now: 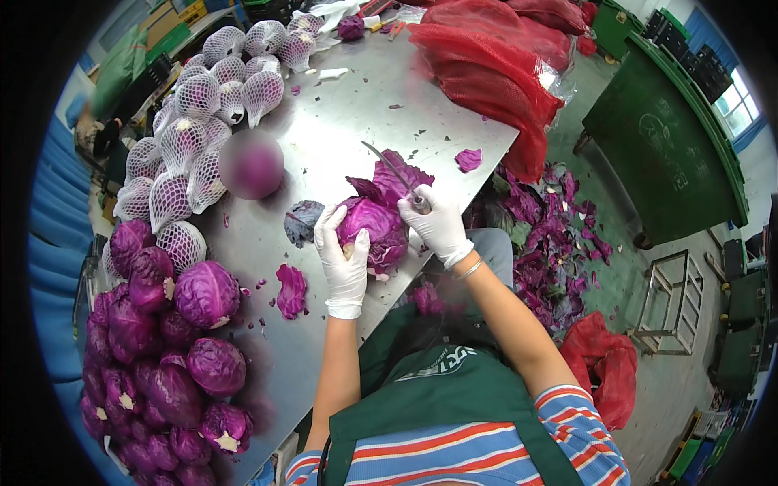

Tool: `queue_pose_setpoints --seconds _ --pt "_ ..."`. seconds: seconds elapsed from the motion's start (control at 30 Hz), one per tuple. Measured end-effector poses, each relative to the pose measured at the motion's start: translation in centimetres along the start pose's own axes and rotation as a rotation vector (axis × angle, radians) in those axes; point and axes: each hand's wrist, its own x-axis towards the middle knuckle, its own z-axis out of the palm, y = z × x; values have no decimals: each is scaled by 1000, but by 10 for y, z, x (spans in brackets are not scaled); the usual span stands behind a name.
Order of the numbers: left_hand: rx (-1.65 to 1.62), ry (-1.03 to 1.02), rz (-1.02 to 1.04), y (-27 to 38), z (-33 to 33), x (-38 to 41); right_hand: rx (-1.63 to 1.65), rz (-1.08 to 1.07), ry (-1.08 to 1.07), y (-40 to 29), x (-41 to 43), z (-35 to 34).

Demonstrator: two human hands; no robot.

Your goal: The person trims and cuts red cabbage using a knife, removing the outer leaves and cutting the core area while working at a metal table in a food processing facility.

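Observation:
My left hand (343, 261), in a white glove, holds the near left side of a red cabbage (375, 231) on the metal table. In my gloved right hand (433, 225) is the handle of a knife (389, 166); its thin curved blade points up and left, over a loosened outer leaf (395, 173) behind the cabbage. The fingers of that hand also lie close to the cabbage's right side. A dark detached leaf (302, 222) lies left of my left hand, and a purple leaf piece (292, 291) lies nearer to me.
Trimmed cabbages (206, 294) are heaped at the table's left; beyond them are cabbages in white foam nets (197, 97). Red mesh sacks (486, 61) cover the far right corner. Leaf waste (553, 243) covers the floor to the right, near a green wheeled bin (662, 146) and a metal frame (671, 304).

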Motion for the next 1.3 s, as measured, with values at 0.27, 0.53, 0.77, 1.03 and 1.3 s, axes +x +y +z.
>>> queue_pose_setpoints --seconds 0.27,0.53,0.77,1.03,1.3 --pt "351 -148 171 39 -21 20 122 81 -224 -29 -12 -3" --pt "350 -167 115 36 -16 8 39 -10 -270 -32 -6 -3" --pt "378 -107 141 37 -12 4 74 -28 -169 -9 2 6" --pt "321 -13 142 21 -36 -30 -26 259 -118 16 -7 -23" --pt "311 -46 83 23 -43 -35 -544 -58 75 3 23 -27"
